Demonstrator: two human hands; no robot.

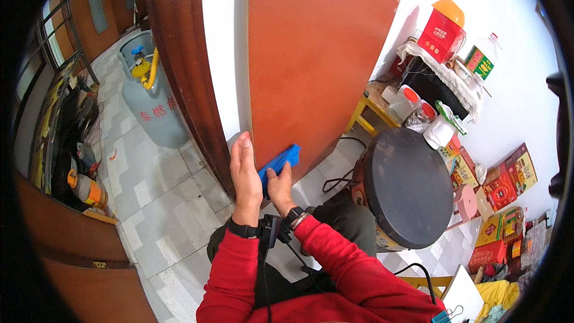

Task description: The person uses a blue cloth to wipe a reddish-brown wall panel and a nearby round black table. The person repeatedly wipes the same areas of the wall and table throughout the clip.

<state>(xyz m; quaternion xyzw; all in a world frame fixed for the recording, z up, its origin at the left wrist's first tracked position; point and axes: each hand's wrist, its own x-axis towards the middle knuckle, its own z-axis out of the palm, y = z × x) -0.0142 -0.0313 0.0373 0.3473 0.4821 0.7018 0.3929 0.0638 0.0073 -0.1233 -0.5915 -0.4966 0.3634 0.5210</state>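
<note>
A blue cloth [281,159] lies bunched against the lower part of an orange-brown wooden door panel [314,63]. My right hand [280,188] grips the cloth, its thumb and fingers pressing it to the panel near the edge. My left hand [245,175] is raised flat beside the panel's left edge, fingers straight and holding nothing; whether its palm touches the edge cannot be told. Each wrist bears a black strap.
A grey gas cylinder [154,112] stands on the tiled floor beyond the dark door frame [179,54]. Close on the right is a round black-topped table or stool [408,188]. Behind it are a yellow stool [361,116] with jars, and several boxes. A black cable [336,181] lies on the floor.
</note>
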